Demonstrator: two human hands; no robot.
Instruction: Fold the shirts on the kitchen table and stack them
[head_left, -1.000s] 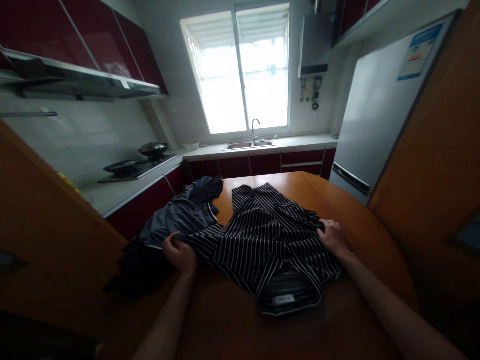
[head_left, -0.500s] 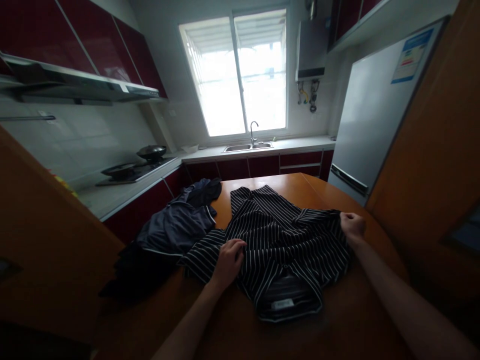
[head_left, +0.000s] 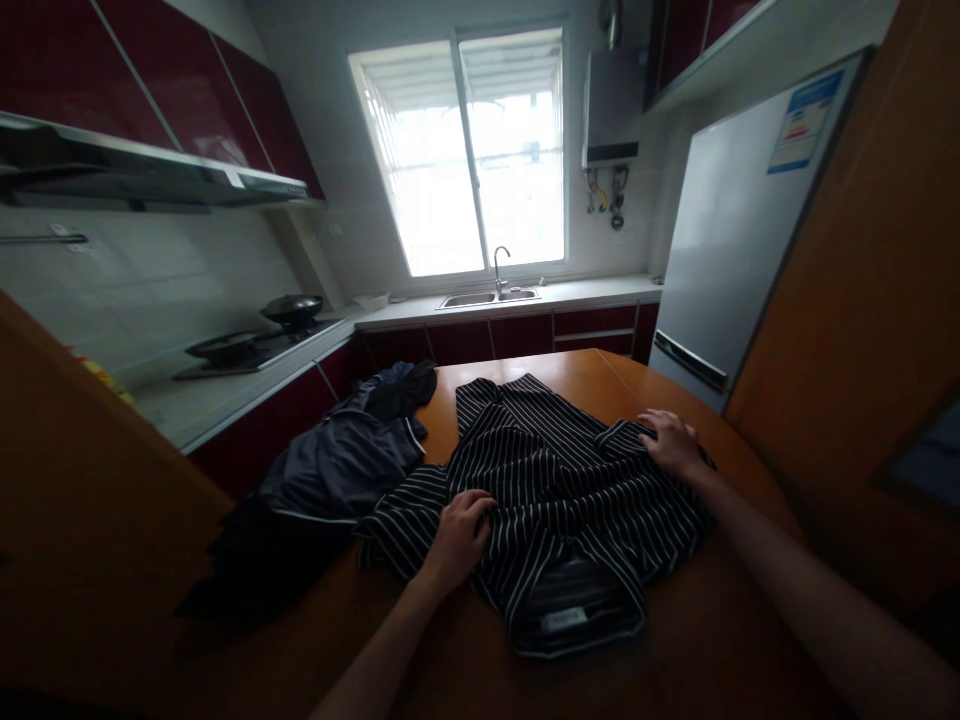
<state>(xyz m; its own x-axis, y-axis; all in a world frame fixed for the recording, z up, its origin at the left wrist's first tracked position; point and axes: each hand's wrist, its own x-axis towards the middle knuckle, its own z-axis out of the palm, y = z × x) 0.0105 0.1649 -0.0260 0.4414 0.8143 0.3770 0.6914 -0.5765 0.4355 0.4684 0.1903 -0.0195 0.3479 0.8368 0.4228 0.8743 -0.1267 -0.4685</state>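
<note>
No readable text or labels.

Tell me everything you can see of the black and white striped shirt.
The striped shirt is black with thin white stripes, in what looks like soft, thin fabric. It lies wrinkled on the wooden table, its open collar toward the person, with a pale label inside. A short sleeve spreads out to the left. The left hand rests on it, and the right hand touches its right side.

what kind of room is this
Most likely a home kitchen: there's a double sink with a tap under the window, two pans on a hob, and a fridge on the right.
</note>
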